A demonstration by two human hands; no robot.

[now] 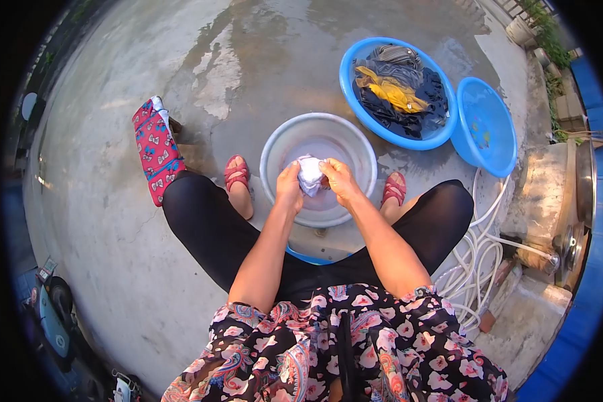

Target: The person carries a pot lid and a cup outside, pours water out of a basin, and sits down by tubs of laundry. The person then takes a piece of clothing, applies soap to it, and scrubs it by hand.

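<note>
Between my two hands is a bunched white cloth (309,175), held over a pale round basin (275,141). My left hand (289,185) grips the cloth's left side with closed fingers. On the right side, my right hand (340,179) pinches it in the same way. The basin stands on the ground between my feet, with what looks like cloudy water inside. My fingertips are partly hidden behind the cloth, and its exact kind cannot be made out.
A blue tub (347,75) of dark clothes with a yellow garment (396,92) stands front right. Beside it is another blue basin (492,120). A white hose (479,261) lies coiled at right. Red patterned fabric (157,147) hangs at left over a wooden support. A scooter (55,321) is far left.
</note>
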